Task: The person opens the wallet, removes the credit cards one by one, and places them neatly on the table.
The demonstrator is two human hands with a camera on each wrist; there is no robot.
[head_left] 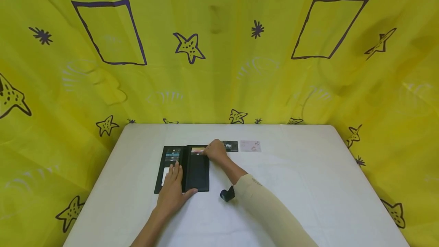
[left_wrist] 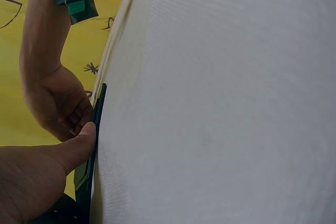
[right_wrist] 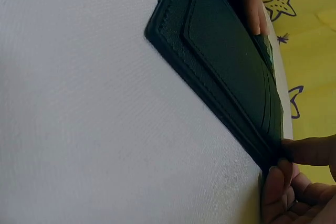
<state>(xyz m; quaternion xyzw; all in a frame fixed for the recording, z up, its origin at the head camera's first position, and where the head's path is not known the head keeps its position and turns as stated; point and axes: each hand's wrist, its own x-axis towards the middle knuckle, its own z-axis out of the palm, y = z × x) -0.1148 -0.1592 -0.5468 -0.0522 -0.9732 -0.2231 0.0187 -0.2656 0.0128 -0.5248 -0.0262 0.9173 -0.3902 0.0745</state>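
A black card wallet [head_left: 197, 176] lies spread wide on the white table. My left hand [head_left: 171, 191] rests on its left half, fingers extended, while the thumb [left_wrist: 84, 137] touches the lower edge of the right half. My right hand [head_left: 216, 151] is at the upper right edge, and in the right wrist view its thumb and curled fingers [right_wrist: 275, 184] pinch the wallet there, beside the stacked slots. A yellow and pink card [head_left: 197, 149] shows in the top right slot. Several cards [head_left: 172, 154] fill the left slots, with a white card [head_left: 165, 176] below them.
A black card marked "Vip" [head_left: 231, 146] lies just right of the wallet, partly hidden by my right hand. Beside it is a pale pink card [head_left: 250, 146]. A yellow patterned curtain [head_left: 219, 79] surrounds the table [head_left: 308, 186]. A small black device [head_left: 227, 194] is worn at my right wrist.
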